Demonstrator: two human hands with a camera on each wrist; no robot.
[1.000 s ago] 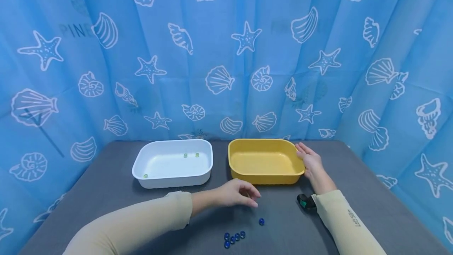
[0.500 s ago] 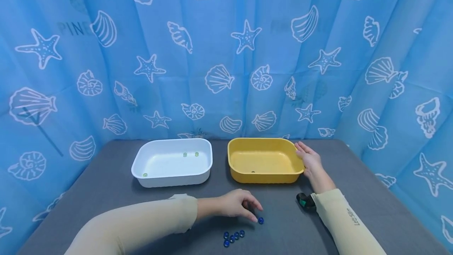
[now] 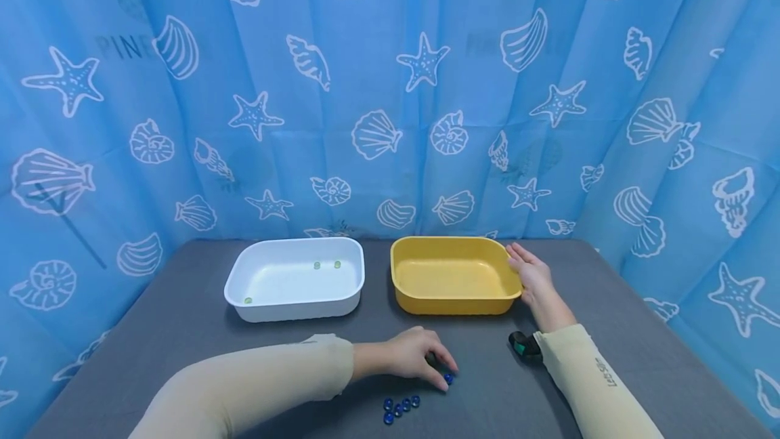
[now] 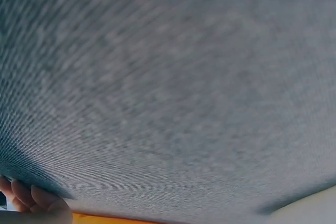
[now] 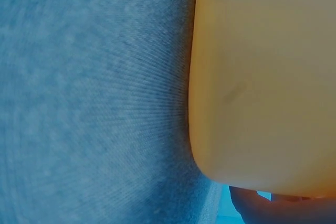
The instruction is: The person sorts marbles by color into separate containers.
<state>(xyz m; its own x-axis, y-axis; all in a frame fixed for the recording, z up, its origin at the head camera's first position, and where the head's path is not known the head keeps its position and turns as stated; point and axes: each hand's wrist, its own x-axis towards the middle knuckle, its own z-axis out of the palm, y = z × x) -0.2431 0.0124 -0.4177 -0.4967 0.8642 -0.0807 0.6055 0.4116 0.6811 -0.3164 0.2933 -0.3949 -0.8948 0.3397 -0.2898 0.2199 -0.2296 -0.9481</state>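
Observation:
In the head view my left hand (image 3: 417, 356) reaches down to the table, thumb and fingers on either side of one blue glass marble (image 3: 449, 379). The gap between thumb and fingertip still looks wider than the marble. Several more blue marbles (image 3: 398, 409) lie in a cluster below that hand. My right hand (image 3: 535, 282) rests against the right end of a yellow bin (image 3: 453, 307), its fingers extended along the outside of the rim. The right wrist view shows the wall of the yellow bin (image 5: 262, 87) close up, with part of a hand (image 5: 278, 208) below it.
A white bin (image 3: 298, 312) stands left of the yellow one, with several pale green marbles (image 3: 317, 265) inside. Both sit on a grey cloth-covered table (image 3: 487, 398). A black strap (image 3: 524, 345) is at the right wrist. A blue shell-print curtain (image 3: 390, 87) hangs behind.
My left hand has moved right and down to the lone blue marble. A small dark thing showed in the yellow bin half a second ago and no longer shows. My right hand stays put.

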